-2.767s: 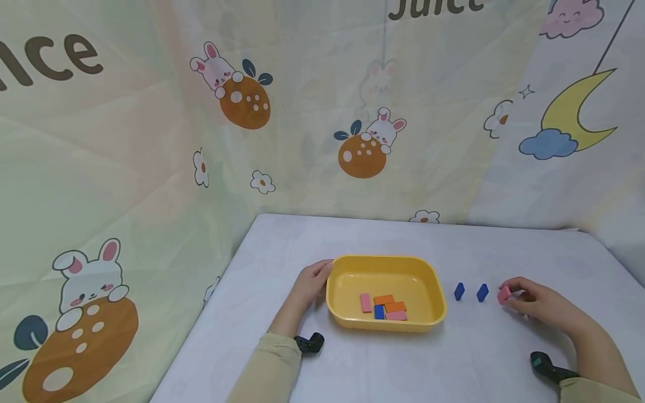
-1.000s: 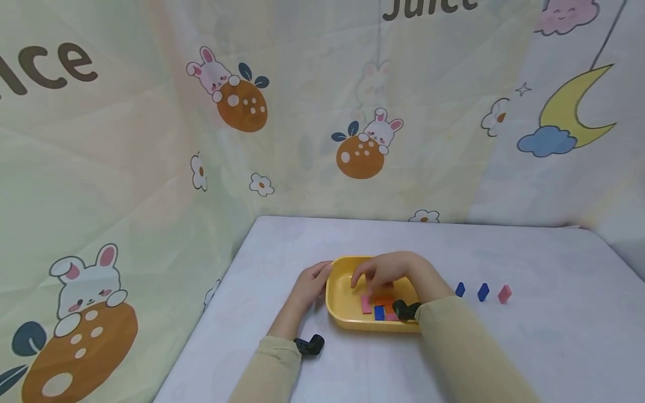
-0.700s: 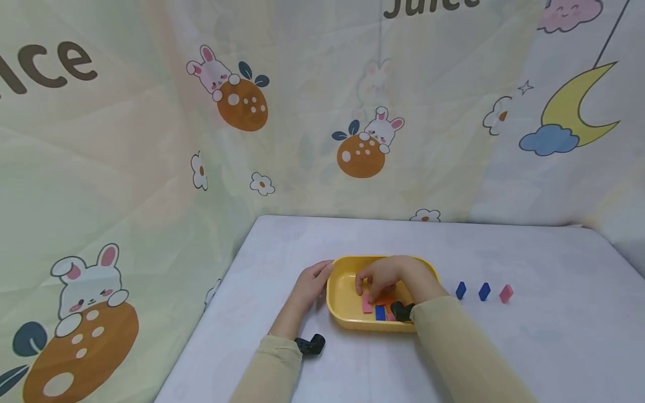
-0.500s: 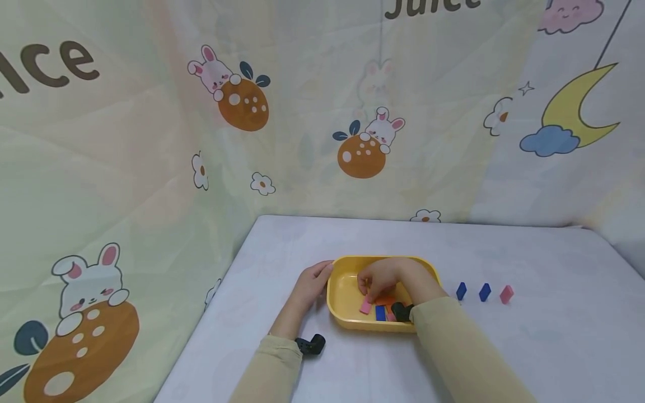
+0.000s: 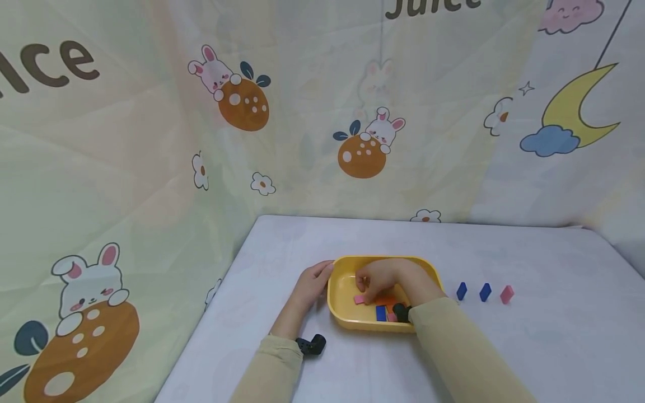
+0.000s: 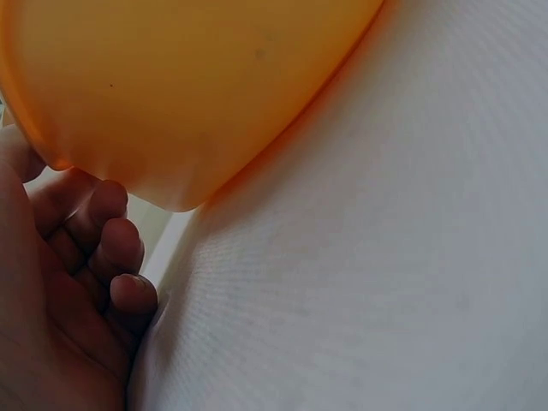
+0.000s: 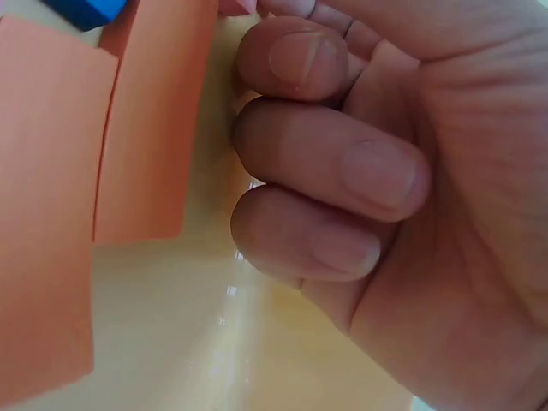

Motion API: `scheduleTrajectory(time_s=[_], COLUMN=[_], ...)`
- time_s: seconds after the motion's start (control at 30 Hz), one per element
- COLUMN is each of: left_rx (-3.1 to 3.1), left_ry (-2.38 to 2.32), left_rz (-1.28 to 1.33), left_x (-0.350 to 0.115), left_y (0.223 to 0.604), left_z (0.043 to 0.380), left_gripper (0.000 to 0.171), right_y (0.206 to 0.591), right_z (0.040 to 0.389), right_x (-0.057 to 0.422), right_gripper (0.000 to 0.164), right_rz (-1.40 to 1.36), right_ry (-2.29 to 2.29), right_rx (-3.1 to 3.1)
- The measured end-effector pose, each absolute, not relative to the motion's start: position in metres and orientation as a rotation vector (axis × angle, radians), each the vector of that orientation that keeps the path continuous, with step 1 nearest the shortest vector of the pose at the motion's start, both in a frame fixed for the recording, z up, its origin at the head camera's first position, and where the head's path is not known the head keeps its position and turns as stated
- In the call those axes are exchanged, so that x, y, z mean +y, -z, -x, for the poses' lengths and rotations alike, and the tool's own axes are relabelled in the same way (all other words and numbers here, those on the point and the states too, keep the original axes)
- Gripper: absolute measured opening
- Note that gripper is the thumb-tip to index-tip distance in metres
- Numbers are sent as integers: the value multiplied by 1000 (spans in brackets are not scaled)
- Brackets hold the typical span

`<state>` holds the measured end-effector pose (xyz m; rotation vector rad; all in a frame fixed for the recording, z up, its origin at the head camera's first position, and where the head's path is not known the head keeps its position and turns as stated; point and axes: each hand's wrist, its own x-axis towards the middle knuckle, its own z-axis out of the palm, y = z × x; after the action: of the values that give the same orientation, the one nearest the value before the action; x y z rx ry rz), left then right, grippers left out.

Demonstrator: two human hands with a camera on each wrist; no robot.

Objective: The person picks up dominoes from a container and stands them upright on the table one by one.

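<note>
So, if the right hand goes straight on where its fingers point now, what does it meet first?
Likely the pink block by the fingertips of the right hand, then the floor of the yellow tray; whether hand and block touch is unclear.

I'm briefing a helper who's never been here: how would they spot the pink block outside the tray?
On the white table, find the yellow tray, then look right to a row of three small blocks. The pink block is the one farthest from the tray; the other two are both blue.
</note>
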<state>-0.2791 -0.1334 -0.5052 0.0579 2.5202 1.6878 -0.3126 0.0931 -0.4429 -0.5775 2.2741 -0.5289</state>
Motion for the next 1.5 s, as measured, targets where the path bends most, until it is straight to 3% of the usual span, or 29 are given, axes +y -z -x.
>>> scheduleTrajectory(time_s=[0.43, 0.77, 1.13, 1.5], left_rx=[2520, 2527, 2509, 2529], left_ry=[-1685, -1677, -1689, -1676], left_rz=[-60, -57, -56, -87], left_x=[-134, -132, -134, -135], left_y=[505, 505, 505, 505], left_z=[278, 280, 279, 280], left_gripper=[51, 49, 49, 50], right_y=[444, 445, 404, 381], right_z=[311, 315, 319, 296], right_x=[91, 100, 119, 158], right_gripper=[26, 29, 28, 16], right_rz=[586, 633, 747, 942], right_ry=[529, 579, 731, 873], right_rx=[2302, 2282, 2311, 2491])
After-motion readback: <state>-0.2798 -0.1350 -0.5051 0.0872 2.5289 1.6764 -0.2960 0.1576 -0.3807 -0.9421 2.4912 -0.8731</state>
